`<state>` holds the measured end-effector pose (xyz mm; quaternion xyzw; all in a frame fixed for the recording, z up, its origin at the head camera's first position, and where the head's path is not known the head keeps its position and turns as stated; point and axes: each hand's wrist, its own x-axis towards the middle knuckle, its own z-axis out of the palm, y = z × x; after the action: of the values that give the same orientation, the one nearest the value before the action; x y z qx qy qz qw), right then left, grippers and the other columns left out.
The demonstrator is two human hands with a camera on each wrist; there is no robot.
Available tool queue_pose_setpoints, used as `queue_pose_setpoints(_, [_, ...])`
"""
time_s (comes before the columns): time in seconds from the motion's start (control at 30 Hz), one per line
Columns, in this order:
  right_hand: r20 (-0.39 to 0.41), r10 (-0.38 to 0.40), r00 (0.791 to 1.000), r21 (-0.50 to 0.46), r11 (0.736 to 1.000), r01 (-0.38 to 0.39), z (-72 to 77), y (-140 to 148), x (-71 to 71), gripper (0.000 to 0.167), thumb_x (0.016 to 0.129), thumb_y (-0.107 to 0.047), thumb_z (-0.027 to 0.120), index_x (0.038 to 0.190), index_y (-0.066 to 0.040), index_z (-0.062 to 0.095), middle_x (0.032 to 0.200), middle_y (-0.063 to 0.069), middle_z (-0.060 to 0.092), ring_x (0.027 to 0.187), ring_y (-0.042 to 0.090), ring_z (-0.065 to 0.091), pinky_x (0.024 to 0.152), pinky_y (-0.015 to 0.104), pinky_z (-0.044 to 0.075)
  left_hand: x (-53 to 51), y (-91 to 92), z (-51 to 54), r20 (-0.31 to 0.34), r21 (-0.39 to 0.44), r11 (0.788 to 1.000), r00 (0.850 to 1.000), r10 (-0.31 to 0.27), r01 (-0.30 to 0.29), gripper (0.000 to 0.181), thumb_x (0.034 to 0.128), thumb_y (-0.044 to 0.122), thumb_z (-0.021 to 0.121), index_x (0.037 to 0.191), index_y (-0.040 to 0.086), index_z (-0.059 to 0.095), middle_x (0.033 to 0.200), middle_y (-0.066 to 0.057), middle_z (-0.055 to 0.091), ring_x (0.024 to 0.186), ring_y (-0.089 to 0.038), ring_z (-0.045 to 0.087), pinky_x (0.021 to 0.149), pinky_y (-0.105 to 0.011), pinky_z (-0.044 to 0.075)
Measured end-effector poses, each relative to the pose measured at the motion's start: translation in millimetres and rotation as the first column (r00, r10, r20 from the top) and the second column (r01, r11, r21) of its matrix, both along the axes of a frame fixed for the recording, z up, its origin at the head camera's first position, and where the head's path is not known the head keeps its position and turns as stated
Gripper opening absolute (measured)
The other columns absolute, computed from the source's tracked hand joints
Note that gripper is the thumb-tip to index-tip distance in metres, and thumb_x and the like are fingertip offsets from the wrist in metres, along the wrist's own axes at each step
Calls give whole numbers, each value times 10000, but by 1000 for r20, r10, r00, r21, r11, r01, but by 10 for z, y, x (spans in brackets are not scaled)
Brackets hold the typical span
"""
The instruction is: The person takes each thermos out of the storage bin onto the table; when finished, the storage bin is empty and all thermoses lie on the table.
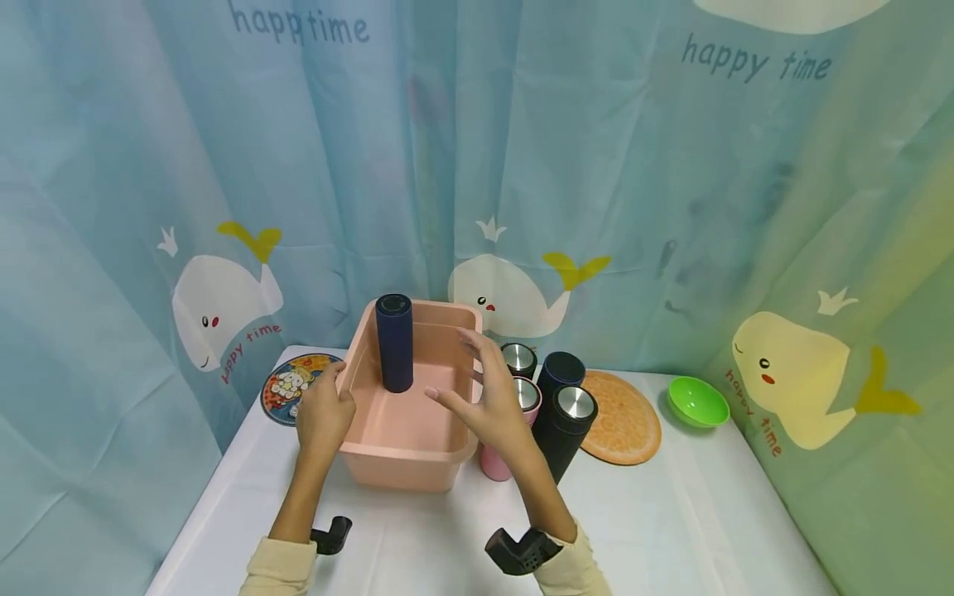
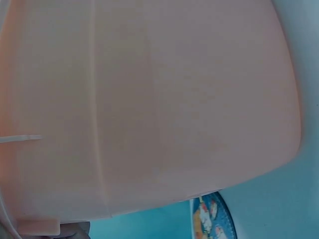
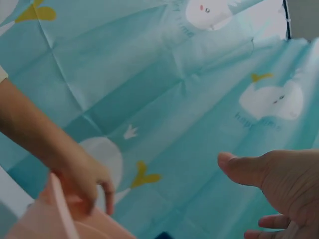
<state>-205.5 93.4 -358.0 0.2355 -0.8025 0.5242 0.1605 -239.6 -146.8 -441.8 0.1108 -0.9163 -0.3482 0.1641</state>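
My left hand grips the left rim of a pink plastic basin; the right wrist view also shows that hand bent over the rim. Inside the basin a dark blue thermos bottle stands upright. Over the basin's right side is my right hand, its thumb and fingers spread apart with nothing between them. In the right wrist view this hand appears at the lower right. The basin's outer wall fills most of the left wrist view.
Right of the basin stand a pink bottle, a black bottle, a dark blue bottle and another steel-topped bottle. Beyond them lie an orange round mat and a green bowl. A patterned round mat lies left. A curtain hangs behind.
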Motion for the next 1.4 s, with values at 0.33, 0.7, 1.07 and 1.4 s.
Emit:
queue_pose_setpoints(0.33, [117,101,988,-184,980,-79,-76,-307,-171,756,783,-14,778,1429,20,387,1431,256,455,1327,418,462,1023,587,422,-18,10,-4,-4,4,1000,1000,8,-8,458,894,56,551,1352,64,544,1282,-247,615,1075,-471,622,800,-589,483])
queue_pose_setpoints(0.7, [248,64,967,-190,982,-16,-409,-502,-643,757,810,-212,780,1448,-72,396,1454,170,454,1346,356,452,1028,556,430,6,-7,10,-36,-3,1000,999,14,-14,454,877,49,548,1331,53,559,1230,-271,633,982,-490,646,727,-593,495])
queue_pose_setpoints(1.07, [171,-6,985,-96,995,23,-517,-654,-967,787,836,-224,763,1466,0,348,1463,227,435,1351,381,447,1085,504,396,1,-14,44,-38,-13,1000,999,11,-12,447,883,53,546,1330,51,557,1217,-277,635,985,-487,646,720,-595,492])
queue_pose_setpoints(1.4, [199,-65,978,-99,991,86,-606,-747,-1156,765,844,-208,757,1458,9,354,1445,250,436,1316,422,470,1062,536,405,20,2,5,-17,-9,1000,1000,2,-3,464,876,48,539,1340,60,550,1239,-272,628,1007,-482,642,744,-594,492])
